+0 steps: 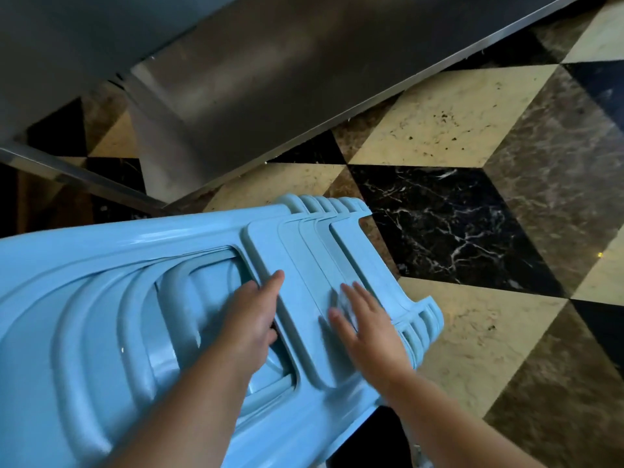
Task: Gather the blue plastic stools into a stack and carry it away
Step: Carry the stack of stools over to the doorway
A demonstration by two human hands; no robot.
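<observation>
I am curling my left hand (251, 319) into the cutout in the side of the stack of blue plastic stools (135, 298), my fingers hooking round the bar at the cutout's far edge with the index finger lying along it; I judge this is my carrying hold, since the opening gives the only real purchase on such smooth plastic. My right hand (363, 324) is lying spread and flat, fingers straight, pressing on the nested leg panels just to the right of the cutout, probably to keep the stools seated in one another while the stack is tipped.

The stack is lying tilted on its side across my front, its stepped legs pointing away from me toward the marble floor (456, 224). I cannot tell whether its near end is resting on anything. The stools are pale, glossy blue, with rounded ribs curving left of the cutout and several leg edges fanned closely at the far end, so I judge the gathering largely done.

Beyond the stack, the floor is showing cream, brown and black diamond tiles, and a steel bench (236, 79) is standing farther off.
</observation>
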